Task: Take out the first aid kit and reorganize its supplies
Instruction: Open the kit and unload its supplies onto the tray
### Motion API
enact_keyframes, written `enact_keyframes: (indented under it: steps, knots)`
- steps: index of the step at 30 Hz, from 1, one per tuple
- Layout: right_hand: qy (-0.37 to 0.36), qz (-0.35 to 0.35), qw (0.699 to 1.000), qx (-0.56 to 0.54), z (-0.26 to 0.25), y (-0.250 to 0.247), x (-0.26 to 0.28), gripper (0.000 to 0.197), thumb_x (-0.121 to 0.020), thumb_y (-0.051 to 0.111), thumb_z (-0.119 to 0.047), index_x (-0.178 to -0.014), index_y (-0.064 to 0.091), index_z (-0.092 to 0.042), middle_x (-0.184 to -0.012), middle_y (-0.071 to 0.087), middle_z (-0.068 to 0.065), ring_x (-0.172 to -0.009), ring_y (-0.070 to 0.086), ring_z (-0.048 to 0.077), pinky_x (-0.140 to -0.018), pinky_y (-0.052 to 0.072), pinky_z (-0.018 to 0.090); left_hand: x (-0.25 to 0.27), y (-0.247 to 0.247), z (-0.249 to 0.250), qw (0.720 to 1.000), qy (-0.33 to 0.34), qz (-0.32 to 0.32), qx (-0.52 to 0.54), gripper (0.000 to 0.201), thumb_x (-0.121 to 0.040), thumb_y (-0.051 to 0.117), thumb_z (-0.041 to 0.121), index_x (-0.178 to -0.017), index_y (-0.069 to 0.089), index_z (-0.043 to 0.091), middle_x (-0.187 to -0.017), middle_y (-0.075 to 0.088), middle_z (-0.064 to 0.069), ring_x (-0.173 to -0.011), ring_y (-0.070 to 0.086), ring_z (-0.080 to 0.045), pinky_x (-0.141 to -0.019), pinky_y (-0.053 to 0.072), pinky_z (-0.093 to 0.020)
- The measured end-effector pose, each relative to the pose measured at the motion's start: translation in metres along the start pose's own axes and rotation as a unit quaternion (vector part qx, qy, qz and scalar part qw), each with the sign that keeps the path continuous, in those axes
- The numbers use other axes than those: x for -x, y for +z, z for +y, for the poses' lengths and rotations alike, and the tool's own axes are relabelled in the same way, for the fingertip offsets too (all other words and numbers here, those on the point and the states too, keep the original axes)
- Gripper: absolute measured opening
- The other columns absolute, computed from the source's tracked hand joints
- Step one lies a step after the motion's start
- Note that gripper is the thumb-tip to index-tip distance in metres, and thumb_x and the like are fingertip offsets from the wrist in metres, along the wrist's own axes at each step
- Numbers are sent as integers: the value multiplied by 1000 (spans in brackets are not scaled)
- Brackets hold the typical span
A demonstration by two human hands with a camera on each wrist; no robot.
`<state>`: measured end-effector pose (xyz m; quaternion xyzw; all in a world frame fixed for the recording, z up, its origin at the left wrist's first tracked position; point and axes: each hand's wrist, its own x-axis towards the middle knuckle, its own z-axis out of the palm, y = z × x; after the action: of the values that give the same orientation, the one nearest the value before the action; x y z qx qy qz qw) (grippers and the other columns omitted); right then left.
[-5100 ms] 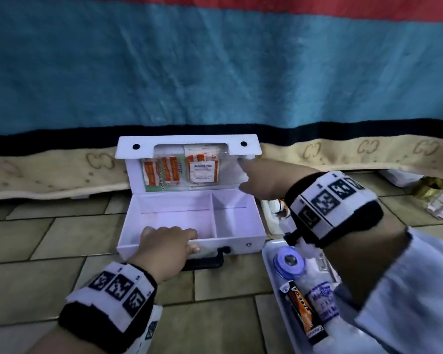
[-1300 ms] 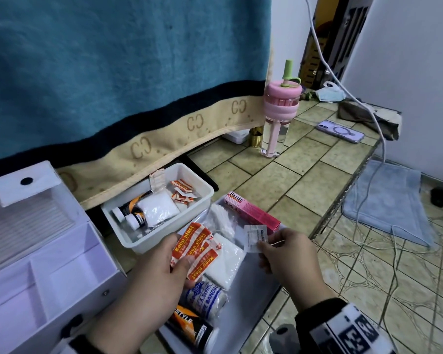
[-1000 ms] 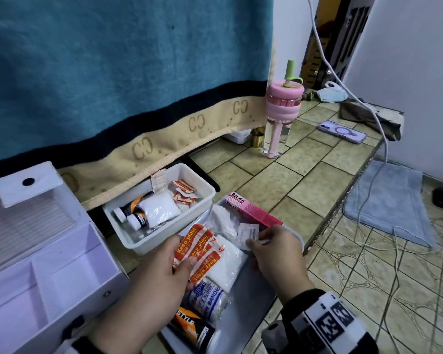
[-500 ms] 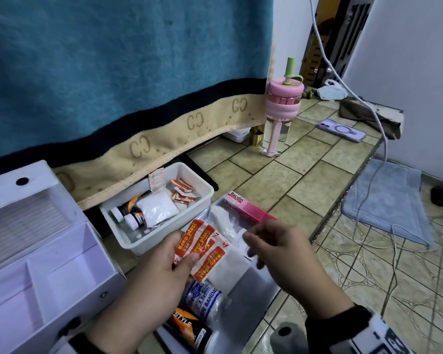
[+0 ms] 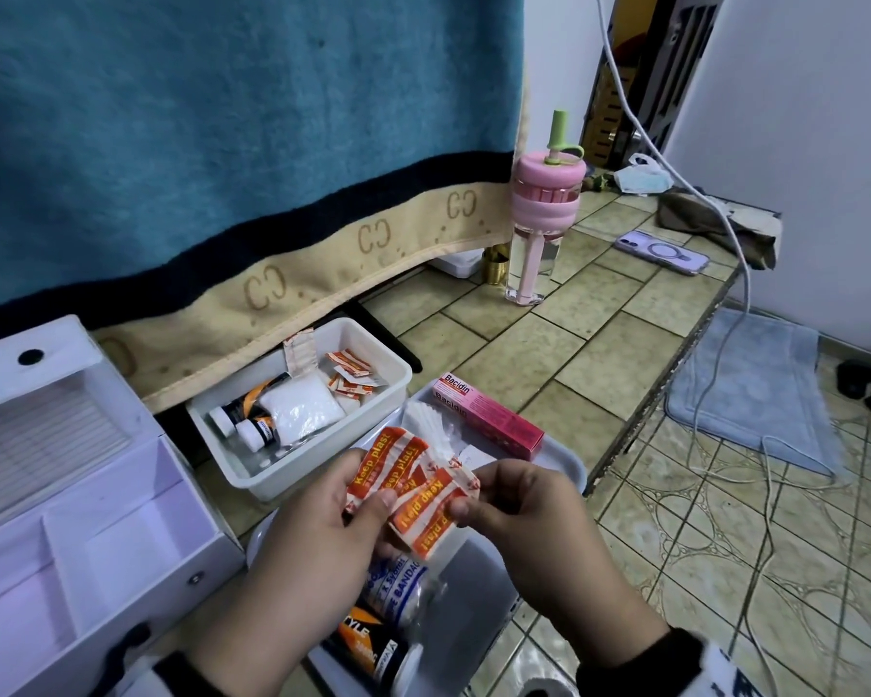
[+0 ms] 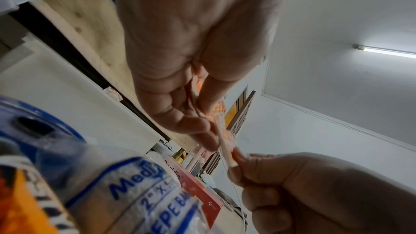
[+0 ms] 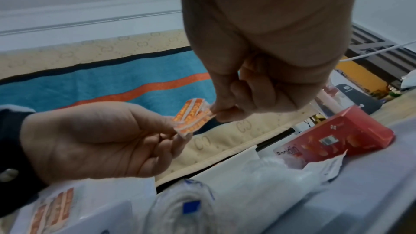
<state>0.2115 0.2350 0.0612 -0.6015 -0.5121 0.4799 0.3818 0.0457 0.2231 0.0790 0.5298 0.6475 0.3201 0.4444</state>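
The white first aid kit [image 5: 96,540] stands open at the left, its compartments bare. Both hands hold a bunch of orange "Keep plast" plaster strips [image 5: 413,490] above a grey tray [image 5: 478,586]. My left hand [image 5: 358,500] pinches the strips from the left; my right hand [image 5: 466,503] pinches their right edge between thumb and forefinger. The same strips [image 7: 191,120] show in the right wrist view, and thinly as strips [image 6: 225,141] in the left wrist view. Under the hands lie a crepe bandage roll [image 5: 398,586], an orange-black tube [image 5: 368,646] and a pink Bacidin box [image 5: 489,415].
A white bin [image 5: 303,404] with small bottles, a cotton bag and loose plasters sits behind the tray. A pink water bottle [image 5: 544,218] and a phone [image 5: 662,251] stand further back. The tiled ledge's edge [image 5: 639,420] drops to the floor with a blue mat [image 5: 755,389] and a cable.
My right hand put down the small white sachet it held and came over to pinch the plaster strips. The left hand kept hold of the strips throughout.
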Motion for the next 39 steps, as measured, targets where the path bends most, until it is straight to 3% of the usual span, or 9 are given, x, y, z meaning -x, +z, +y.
enact_keyframes:
  steps: [5,10,17,21,23,27,31,35,39]
  knots:
    - [-3,92,988,125,9,-28,2,10,-84,66,-10,-76,69,-14,-70,71,1,-69,64,15,-63,43,26,-4,-4,0,1000,-1,9,28,17,-94,50,10,-89,60,23,-77,74,2,-64,70,-17,-65,51,-32]
    - [54,65,940,331,26,-34,2,12,-87,60,-25,-76,63,-25,-71,62,-3,-70,59,16,-52,37,21,-3,-2,-1,1000,-5,-21,18,17,-95,50,10,-92,59,23,-80,75,5,-68,70,-15,-67,50,-31]
    - [73,60,947,306,32,-19,5,14,-73,70,-36,-74,61,-26,-70,65,-6,-71,62,12,-62,49,27,-1,0,1,1000,-10,-25,-11,13,-96,50,16,-94,55,28,-81,74,13,-69,70,-10,-75,54,-35]
    - [39,87,943,318,25,-22,6,22,-79,64,-49,-76,55,-30,-65,61,-6,-66,58,8,-56,40,25,0,-3,1,999,-15,-25,-32,11,-94,53,25,-90,57,34,-80,74,11,-72,69,-10,-81,55,-42]
    - [-6,71,966,250,18,-24,6,20,-84,63,-44,-74,59,-28,-56,59,-1,-53,54,5,-53,38,22,1,-3,0,999,-5,-24,-41,10,-92,55,28,-89,58,37,-82,72,15,-70,67,-6,-78,56,-40]
    - [-44,-42,997,52,5,-16,10,8,-80,72,-27,-86,68,-25,-72,66,0,-60,54,4,-61,45,21,2,3,3,999,6,-29,-33,8,-92,57,26,-87,61,31,-78,69,19,-57,65,1,-61,54,-29]
    - [-57,-33,996,65,4,-9,11,12,-82,71,-18,-72,64,-17,-59,61,-8,-53,50,-3,-57,42,17,3,9,4,998,4,-54,-19,12,-91,59,21,-86,65,30,-79,72,11,-59,69,-8,-63,53,-30]
    - [-40,57,989,133,11,-24,0,14,-89,62,-16,-75,66,-17,-52,60,-11,-46,50,-4,-47,36,11,1,1,1,999,-17,-41,15,23,-92,57,14,-76,68,26,-73,73,-1,-56,63,-16,-61,52,-35]
    - [-1,49,954,297,20,-42,-7,23,-91,57,-23,-69,61,-25,-58,57,-8,-50,50,1,-50,37,14,-3,-4,-1,999,-23,0,27,24,-95,51,19,-76,66,22,-67,71,0,-48,56,-5,-55,47,-29]
